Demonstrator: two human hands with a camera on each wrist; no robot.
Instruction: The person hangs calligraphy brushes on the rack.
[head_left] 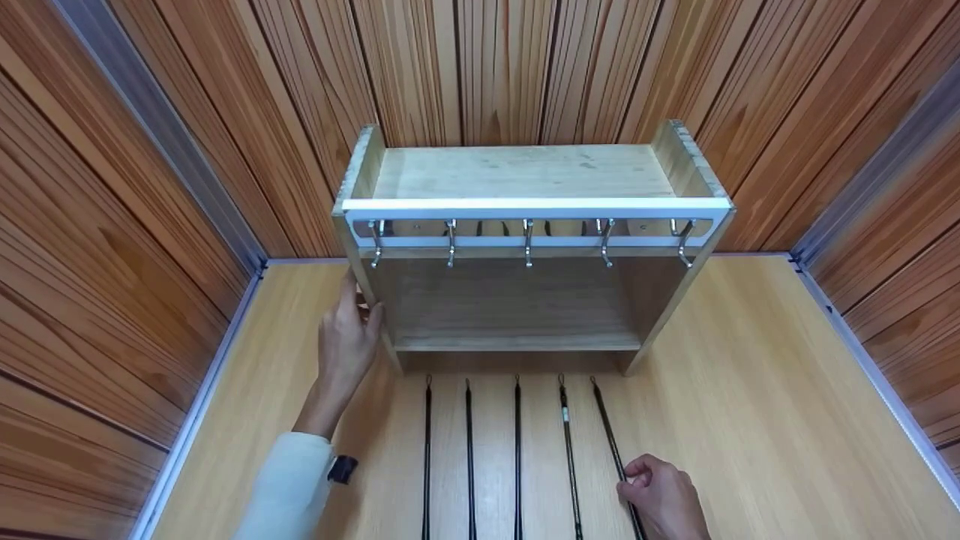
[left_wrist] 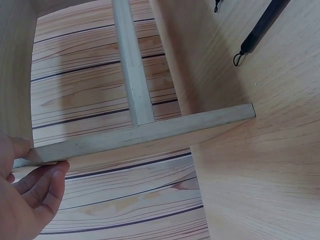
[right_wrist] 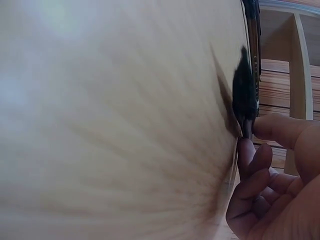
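Note:
A small wooden shelf rack point(head_left: 525, 172) stands at the back, with a white rail point(head_left: 536, 204) and several metal hooks point(head_left: 528, 244) across its front. My left hand point(head_left: 349, 337) grips the edge of its left side panel point(left_wrist: 195, 120), thumb on one face and fingers on the other. At the lower right, my right hand point(head_left: 664, 499) pinches the rightmost brush point(head_left: 609, 427), a slim dark handle with a hanging loop. Its dark bristles point(right_wrist: 244, 90) show in the right wrist view, close to the table. More such brushes point(head_left: 517, 450) lie in a row to its left.
Wood-plank walls point(head_left: 495, 75) enclose the back and both sides, with metal strips point(head_left: 199, 382) along the table's edges. The light wooden table point(head_left: 772, 420) extends to the right of the rack and brushes. A dark band point(head_left: 343, 469) sits at my left wrist.

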